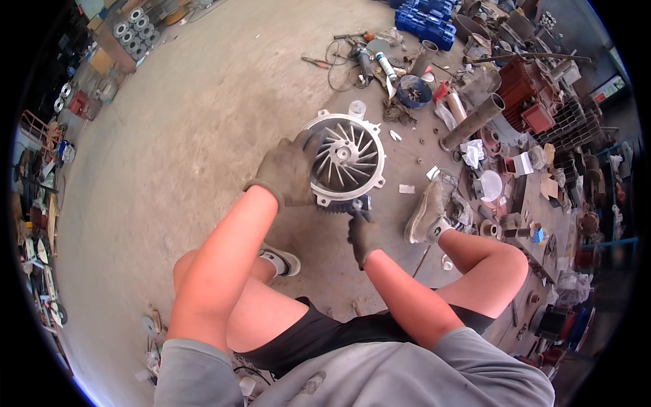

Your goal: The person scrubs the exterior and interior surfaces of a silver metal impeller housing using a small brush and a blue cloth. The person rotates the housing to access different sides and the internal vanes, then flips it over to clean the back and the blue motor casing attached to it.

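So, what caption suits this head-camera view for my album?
Bladed metal wheel in a round casing, gloved left grip at its side, right grip just below, metal parts scattered nearby.

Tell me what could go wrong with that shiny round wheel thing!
The left hand is close beside the bladed metal wheel, so its glove might get caught if the wheel turned. The right hand is low by the blue part, so fingers could get squashed if everything tipped. Crumpled plastic lies beside the right shoe, so that foot might slip.
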{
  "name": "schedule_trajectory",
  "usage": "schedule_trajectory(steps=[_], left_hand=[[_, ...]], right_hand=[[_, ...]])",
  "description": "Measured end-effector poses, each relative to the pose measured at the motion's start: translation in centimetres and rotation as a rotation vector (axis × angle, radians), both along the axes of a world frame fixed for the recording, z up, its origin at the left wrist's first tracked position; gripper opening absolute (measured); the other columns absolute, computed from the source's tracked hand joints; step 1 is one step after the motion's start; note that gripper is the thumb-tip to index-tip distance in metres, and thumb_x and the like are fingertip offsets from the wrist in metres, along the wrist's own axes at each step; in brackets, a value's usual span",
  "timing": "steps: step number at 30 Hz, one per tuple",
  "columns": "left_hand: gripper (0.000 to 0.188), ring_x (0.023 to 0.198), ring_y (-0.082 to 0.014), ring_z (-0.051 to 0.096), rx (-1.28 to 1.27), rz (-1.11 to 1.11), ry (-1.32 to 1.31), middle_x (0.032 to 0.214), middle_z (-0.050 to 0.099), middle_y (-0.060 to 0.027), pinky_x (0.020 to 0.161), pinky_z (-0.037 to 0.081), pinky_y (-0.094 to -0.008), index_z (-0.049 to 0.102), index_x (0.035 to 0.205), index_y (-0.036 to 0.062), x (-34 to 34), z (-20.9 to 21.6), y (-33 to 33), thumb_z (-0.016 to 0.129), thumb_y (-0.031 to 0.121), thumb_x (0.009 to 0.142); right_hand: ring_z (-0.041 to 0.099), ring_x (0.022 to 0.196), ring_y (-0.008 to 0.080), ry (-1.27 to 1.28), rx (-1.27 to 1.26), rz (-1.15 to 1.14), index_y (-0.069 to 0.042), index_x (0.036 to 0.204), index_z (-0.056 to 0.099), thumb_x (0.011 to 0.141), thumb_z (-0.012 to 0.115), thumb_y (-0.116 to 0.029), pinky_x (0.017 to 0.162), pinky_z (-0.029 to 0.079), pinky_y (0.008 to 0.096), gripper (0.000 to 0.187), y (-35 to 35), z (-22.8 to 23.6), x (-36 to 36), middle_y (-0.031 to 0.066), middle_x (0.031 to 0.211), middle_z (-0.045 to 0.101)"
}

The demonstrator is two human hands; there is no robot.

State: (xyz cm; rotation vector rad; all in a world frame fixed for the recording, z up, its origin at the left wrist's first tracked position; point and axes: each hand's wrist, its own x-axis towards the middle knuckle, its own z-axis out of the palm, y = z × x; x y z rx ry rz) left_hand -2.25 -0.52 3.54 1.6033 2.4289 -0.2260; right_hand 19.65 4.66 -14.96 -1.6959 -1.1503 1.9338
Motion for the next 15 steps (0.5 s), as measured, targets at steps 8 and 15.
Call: schedule_trajectory(steps=[8,15], left_hand=[[0.128,0.133,-0.0416,0.072,-0.049,0.447,-0.106,0.164,0.052,-0.0232,0.098,0.066,-0.0513,0.023,0.176,-0.0058,7.6,-0.8,0.7,0.087,0.063,0.089],[0.139,0.161,-0.0474,0.044,0.0,-0.003,-0.022,0.179,0.032,-0.0302,0.129,0.041,-0.0579,0.022,0.18,0.004,4.1,4.5,-1.4,0.088,0.076,0.081]], right_hand=[[0.058,0.066,0.0109,-0.09,0.072,0.386,-0.01,0.122,0.078,0.116,0.062,-0.033,0.059,0.048,0.0305,0.028,3.4,0.4,7.1,0.0004,0.083,0.066],[0.069,0.074,0.0189,-0.203,0.195,0.696,-0.006,0.124,0.079,0.112,0.058,-0.047,0.071,0.056,0.0383,0.048,5.9,3.3,5.1,0.0087,0.086,0.075]])
